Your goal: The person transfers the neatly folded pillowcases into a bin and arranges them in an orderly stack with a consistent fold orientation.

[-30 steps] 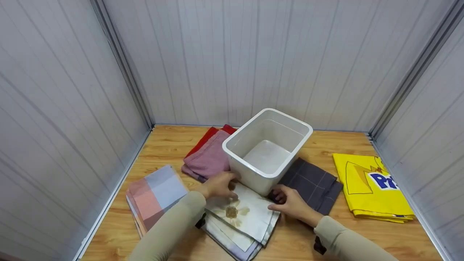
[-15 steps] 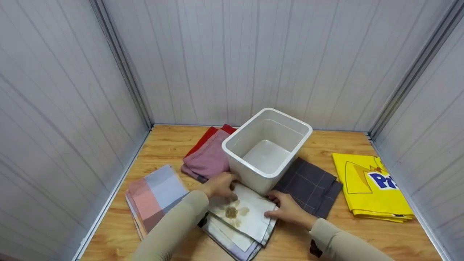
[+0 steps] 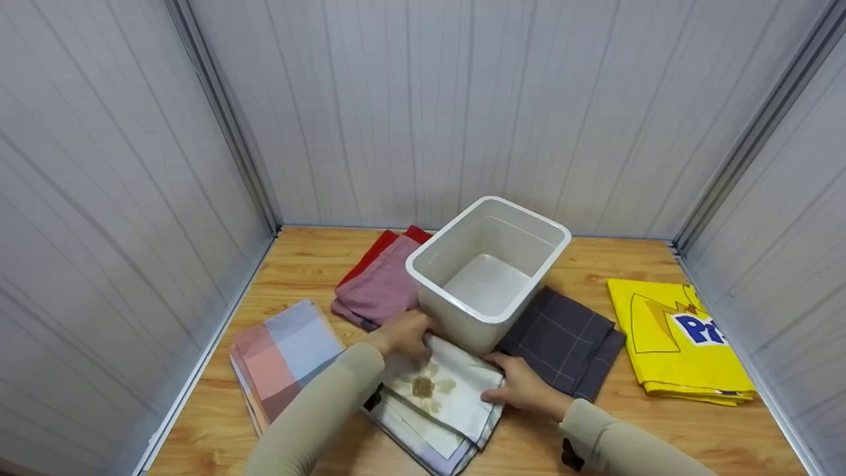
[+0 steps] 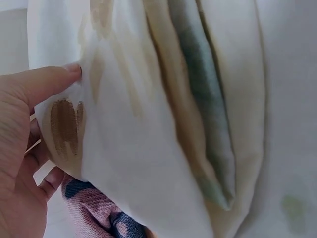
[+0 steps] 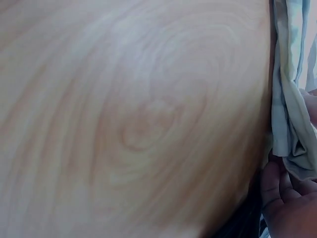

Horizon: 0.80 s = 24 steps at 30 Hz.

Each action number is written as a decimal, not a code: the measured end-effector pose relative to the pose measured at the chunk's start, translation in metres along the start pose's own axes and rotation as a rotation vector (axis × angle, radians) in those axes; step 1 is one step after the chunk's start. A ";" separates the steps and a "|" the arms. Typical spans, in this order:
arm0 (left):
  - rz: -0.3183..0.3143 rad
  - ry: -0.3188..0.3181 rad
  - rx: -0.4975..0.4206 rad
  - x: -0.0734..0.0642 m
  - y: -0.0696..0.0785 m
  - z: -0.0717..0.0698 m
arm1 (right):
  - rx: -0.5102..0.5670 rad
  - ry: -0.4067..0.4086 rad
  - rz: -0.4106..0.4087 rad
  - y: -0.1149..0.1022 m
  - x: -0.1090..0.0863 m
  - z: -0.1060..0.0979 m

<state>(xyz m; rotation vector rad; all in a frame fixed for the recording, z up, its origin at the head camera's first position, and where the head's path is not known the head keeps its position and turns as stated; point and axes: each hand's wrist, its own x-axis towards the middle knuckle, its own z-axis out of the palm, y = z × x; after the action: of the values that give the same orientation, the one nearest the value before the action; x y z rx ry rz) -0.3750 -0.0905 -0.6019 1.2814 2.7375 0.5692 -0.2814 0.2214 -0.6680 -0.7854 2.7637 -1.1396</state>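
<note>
A folded white cloth with a brown flower print [image 3: 462, 387] lies on the table in front of a white plastic bin [image 3: 456, 328]. My left hand [image 3: 404, 334] pinches its far left edge; in the left wrist view the thumb [image 4: 52, 82] lies on top and the fingers curl behind the fabric. The right hand [image 3: 525, 387] grips the right edge, thumb above. The right wrist view has its fingers [image 5: 271, 186] under the layered cloth edge [image 5: 292, 109]. Inside the bin I see only its bare floor.
A pink cloth [image 3: 383, 281] over a red one [image 3: 375, 254] lies left of the bin. A dark checked cloth [image 3: 558, 340] lies to its right. Farther out are a pastel checked cloth [image 3: 287, 350] at left and a yellow printed cloth [image 3: 667, 344] at right. Panel walls enclose the table [image 3: 310, 251].
My right hand has moved left onto the cloth's right edge and taken hold of it. The left fingers have closed on the left edge, and the cloth there is bunched slightly. The bin stays put.
</note>
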 end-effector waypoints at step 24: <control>-0.043 -0.058 -0.064 -0.016 0.019 -0.036 | 0.095 0.021 0.004 -0.069 -0.007 -0.040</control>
<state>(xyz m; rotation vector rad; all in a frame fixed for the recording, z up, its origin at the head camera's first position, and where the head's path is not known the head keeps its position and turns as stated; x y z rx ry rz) -0.3579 -0.1025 -0.5631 1.2029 2.6697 0.6008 -0.2550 0.2094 -0.5933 -0.7616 2.7034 -1.2744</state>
